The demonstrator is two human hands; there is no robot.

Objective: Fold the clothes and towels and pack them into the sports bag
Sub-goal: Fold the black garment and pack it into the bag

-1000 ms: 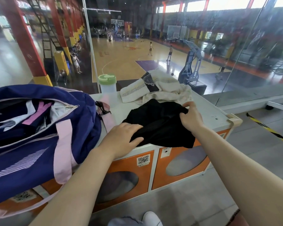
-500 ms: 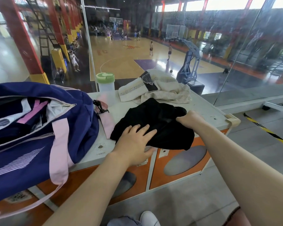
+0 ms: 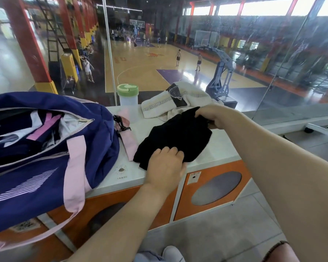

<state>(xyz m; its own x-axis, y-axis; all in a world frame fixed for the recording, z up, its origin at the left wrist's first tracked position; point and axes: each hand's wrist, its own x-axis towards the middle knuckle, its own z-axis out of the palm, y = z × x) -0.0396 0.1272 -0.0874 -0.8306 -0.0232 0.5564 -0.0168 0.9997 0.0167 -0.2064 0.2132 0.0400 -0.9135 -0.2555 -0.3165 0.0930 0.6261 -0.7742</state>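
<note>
Black garment point(image 3: 175, 137) lies mid-frame on the white counter point(image 3: 219, 154); the left hand point(image 3: 165, 168) grips its near edge, the right hand point(image 3: 214, 115) pinches its far corner.

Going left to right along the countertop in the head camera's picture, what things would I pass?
Navy and pink sports bag → bottle with a green lid → black garment, gripped by both hands → right hand at its far corner.
</note>
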